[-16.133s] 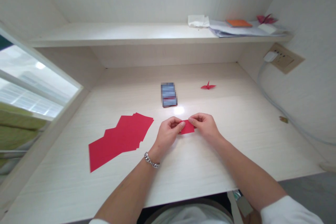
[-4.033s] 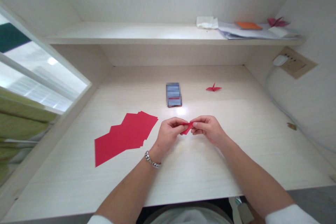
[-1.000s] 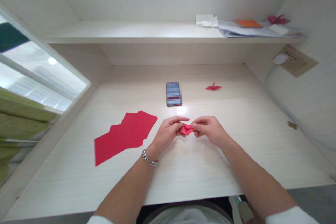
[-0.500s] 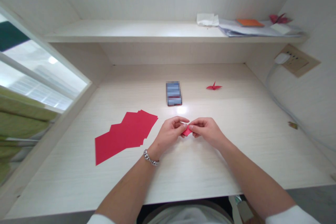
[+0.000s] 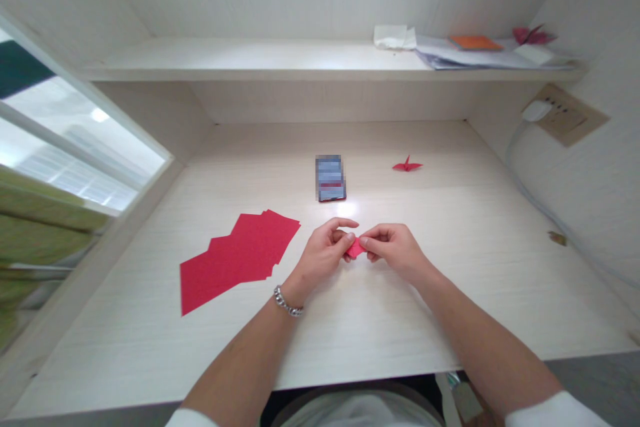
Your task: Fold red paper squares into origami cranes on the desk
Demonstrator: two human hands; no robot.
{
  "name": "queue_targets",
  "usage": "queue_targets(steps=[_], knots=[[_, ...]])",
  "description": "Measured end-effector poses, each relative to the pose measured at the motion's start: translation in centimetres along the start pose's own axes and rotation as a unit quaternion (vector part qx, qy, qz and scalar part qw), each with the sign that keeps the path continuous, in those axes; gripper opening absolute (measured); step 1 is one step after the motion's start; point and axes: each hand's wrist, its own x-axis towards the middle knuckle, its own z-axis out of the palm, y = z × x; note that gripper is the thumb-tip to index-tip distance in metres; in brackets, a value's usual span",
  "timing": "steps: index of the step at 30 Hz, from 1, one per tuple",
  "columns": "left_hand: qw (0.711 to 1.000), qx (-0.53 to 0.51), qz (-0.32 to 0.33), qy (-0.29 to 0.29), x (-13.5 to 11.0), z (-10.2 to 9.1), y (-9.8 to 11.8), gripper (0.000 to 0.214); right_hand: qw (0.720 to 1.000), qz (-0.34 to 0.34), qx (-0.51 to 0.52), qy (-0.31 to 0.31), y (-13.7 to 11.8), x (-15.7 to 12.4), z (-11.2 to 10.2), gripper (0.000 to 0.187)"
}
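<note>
Between my two hands is a small folded piece of red paper (image 5: 356, 249), partly covered by the fingers. My left hand (image 5: 330, 244) pinches its left side between thumb and fingers, with the index finger lifted off above it. On the other side my right hand (image 5: 390, 245) grips the paper's right edge with thumb and fingertips. Several overlapping red paper sheets (image 5: 235, 250) lie fanned on the desk to the left of my hands. A finished red paper crane (image 5: 407, 165) stands farther back on the right.
A phone (image 5: 331, 178) with a blurred screen lies beyond my hands. The shelf (image 5: 240, 57) above bears papers, an orange square (image 5: 475, 43) and another folded red paper shape (image 5: 533, 35). On the right wall, a white plug (image 5: 537, 111) sits in a socket, its cable (image 5: 530, 197) trailing down.
My left index finger has risen slightly off the paper. The folded paper has turned a little between the fingertips; my right hand stays nearly still.
</note>
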Motion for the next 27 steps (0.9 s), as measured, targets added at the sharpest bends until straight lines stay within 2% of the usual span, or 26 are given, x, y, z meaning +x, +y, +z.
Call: queue_targets(steps=[19, 27], knots=[[0.999, -0.016, 0.025, -0.016, 0.04, -0.24, -0.62, 0.039, 1.000, -0.022, -0.009, 0.008, 0.16, -0.09, 0.16, 0.020], [0.999, -0.024, 0.046, -0.010, -0.03, -0.26, -0.50, 0.032, 0.998, -0.053, -0.026, 0.012, 0.05, -0.18, 0.32, 0.019]])
